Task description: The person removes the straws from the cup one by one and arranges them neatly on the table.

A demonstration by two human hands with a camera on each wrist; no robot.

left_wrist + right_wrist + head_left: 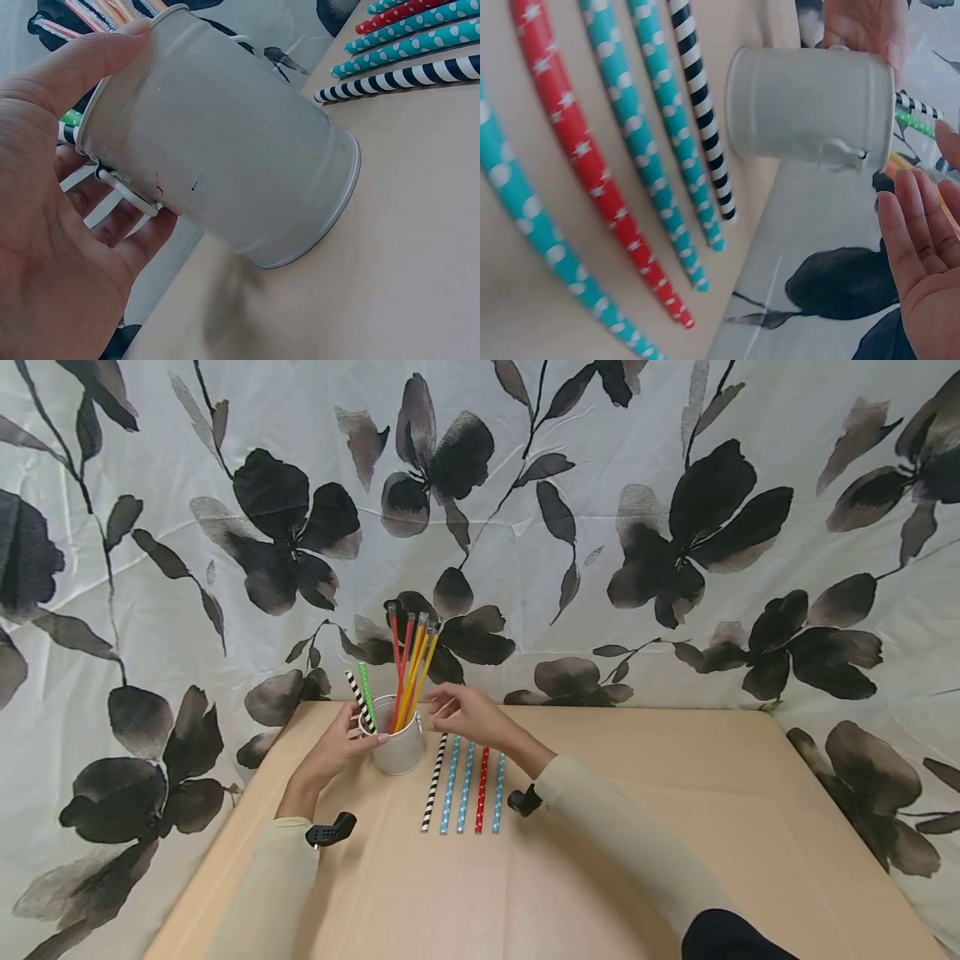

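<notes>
A small white metal bucket [398, 748] stands upright on the table and holds several thin sticks. My left hand [339, 750] grips it at the left of the rim, thumb near the top edge and fingers behind. Inside lean a black-and-white striped paper straw [360, 701], a green straw [366, 692], red sticks [396, 647] and yellow sticks [420, 668]. Just right of the rim, my right hand [467, 710] hovers with loosely bent fingers; in the right wrist view its palm [937, 300] shows nothing held.
In a row right of the bucket lie a striped straw [434, 785], blue dotted straws [465, 787] and a red starred straw [482, 789]. Behind the wooden table [645, 777] hangs a flowered cloth [570, 527]. Dark cameras [331, 830] are worn on the wrists.
</notes>
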